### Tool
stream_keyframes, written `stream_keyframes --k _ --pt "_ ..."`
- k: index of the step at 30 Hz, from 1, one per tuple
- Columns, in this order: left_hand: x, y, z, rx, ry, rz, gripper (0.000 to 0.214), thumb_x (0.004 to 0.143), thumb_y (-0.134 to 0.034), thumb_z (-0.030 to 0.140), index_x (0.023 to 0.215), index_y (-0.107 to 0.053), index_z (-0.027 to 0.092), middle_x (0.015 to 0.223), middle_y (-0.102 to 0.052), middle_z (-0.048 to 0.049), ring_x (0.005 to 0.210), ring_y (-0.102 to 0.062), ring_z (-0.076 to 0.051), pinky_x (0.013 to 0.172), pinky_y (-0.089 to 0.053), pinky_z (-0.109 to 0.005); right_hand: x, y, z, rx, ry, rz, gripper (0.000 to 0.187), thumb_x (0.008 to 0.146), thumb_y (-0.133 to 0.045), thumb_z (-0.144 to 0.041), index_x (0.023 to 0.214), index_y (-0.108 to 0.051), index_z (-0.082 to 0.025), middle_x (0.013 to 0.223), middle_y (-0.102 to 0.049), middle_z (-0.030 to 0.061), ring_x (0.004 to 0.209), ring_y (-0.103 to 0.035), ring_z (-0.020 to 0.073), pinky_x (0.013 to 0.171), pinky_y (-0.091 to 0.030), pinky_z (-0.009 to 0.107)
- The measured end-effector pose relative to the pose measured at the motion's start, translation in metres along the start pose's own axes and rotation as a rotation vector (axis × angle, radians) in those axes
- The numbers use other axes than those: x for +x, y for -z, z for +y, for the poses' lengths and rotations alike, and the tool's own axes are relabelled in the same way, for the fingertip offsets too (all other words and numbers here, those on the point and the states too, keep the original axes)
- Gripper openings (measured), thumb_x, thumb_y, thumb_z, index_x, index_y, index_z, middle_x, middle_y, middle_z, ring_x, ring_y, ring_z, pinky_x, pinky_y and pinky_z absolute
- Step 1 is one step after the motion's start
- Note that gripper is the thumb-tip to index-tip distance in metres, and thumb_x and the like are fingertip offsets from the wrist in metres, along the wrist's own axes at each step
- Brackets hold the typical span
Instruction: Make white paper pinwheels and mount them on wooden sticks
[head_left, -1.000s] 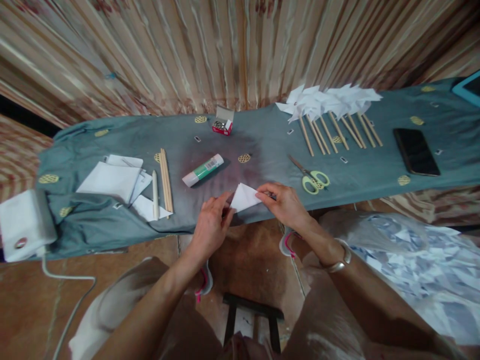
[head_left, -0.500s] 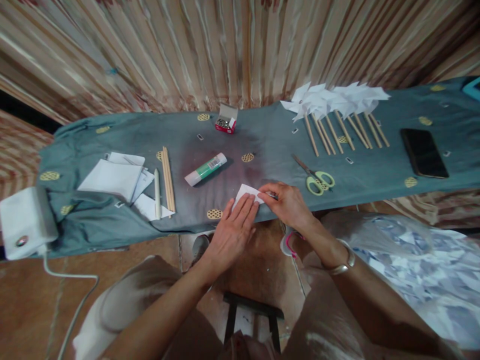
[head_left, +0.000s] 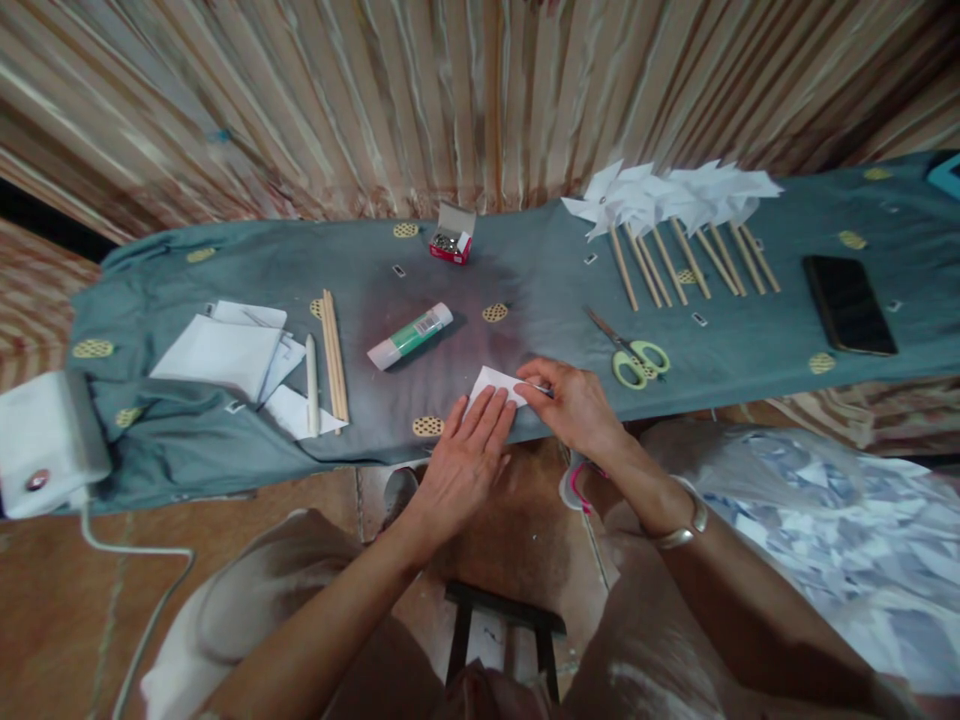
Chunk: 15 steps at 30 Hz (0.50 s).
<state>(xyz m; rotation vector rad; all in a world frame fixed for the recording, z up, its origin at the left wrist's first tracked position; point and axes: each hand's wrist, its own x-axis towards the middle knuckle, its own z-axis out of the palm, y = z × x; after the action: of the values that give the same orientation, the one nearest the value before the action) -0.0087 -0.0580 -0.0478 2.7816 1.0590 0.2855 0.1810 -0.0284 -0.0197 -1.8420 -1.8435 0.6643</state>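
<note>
A small folded white paper [head_left: 491, 382] lies near the front edge of the grey-green cloth-covered board [head_left: 525, 290]. My left hand [head_left: 465, 455] lies flat on it, fingers stretched out and pressing the paper down. My right hand [head_left: 574, 405] pinches the paper's right corner with thumb and fingers. Most of the paper is hidden under my left hand.
On the board lie a glue stick [head_left: 409, 337], an open box of staples [head_left: 451, 240], green-handled scissors [head_left: 630, 355], several paper pinwheels on sticks [head_left: 675, 215], a black phone [head_left: 847, 290], white paper sheets [head_left: 225, 350] and wooden sticks [head_left: 332, 355]. A white device [head_left: 45, 440] sits at left.
My left hand moved from beside the paper onto it and flattened out. The paper went from raised to pressed flat on the cloth. The right hand kept its pinch.
</note>
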Motion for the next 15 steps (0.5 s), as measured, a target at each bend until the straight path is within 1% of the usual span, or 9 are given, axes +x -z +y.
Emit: stream_keyframes --k 3,9,12,15 --pt "-0.0002 -0.0013 -0.0004 -0.008 0.005 -0.006 0.055 0.098 -0.039 0.021 0.150 -0.029 0.008 0.155 -0.039 -0.0189 0.149 -0.026 -0.029 0.120 -0.026 -0.052 -0.0002 -0.0003 -0.0004 -0.008 0.005 0.005 0.012 0.085 -0.063 -0.023 0.095 -0.071 -0.022 0.086 -0.076 0.0040 0.082 -0.069 0.0198 0.077 -0.049 0.030" --pt "-0.0003 -0.0011 -0.0004 -0.017 0.004 -0.021 0.056 0.097 -0.041 0.020 0.150 -0.030 0.007 0.156 -0.037 -0.0198 0.149 -0.025 -0.029 0.120 -0.026 -0.052 -0.0008 -0.0028 -0.0009 -0.033 0.033 0.027 0.011 0.086 -0.063 -0.020 0.095 -0.070 -0.020 0.089 -0.076 0.0054 0.083 -0.069 0.0204 0.079 -0.050 0.031" --pt "0.0002 -0.0013 0.0000 -0.001 0.004 -0.012 0.055 0.096 -0.042 0.019 0.149 -0.032 0.005 0.156 -0.038 -0.0202 0.149 -0.027 -0.030 0.120 -0.026 -0.051 -0.0014 -0.0040 -0.0009 -0.050 0.053 0.037 0.011 0.087 -0.062 -0.020 0.095 -0.070 -0.019 0.089 -0.076 0.0068 0.085 -0.068 0.0223 0.080 -0.050 0.033" --pt "0.0008 -0.0011 0.0005 0.006 0.007 -0.017 0.054 0.096 -0.042 0.019 0.147 -0.034 0.004 0.155 -0.038 -0.0202 0.148 -0.028 -0.031 0.120 -0.027 -0.051 -0.0037 -0.0053 -0.0002 -0.062 0.073 0.073 0.013 0.087 -0.062 -0.020 0.098 -0.069 -0.020 0.088 -0.075 0.0072 0.088 -0.067 0.0242 0.083 -0.050 0.036"
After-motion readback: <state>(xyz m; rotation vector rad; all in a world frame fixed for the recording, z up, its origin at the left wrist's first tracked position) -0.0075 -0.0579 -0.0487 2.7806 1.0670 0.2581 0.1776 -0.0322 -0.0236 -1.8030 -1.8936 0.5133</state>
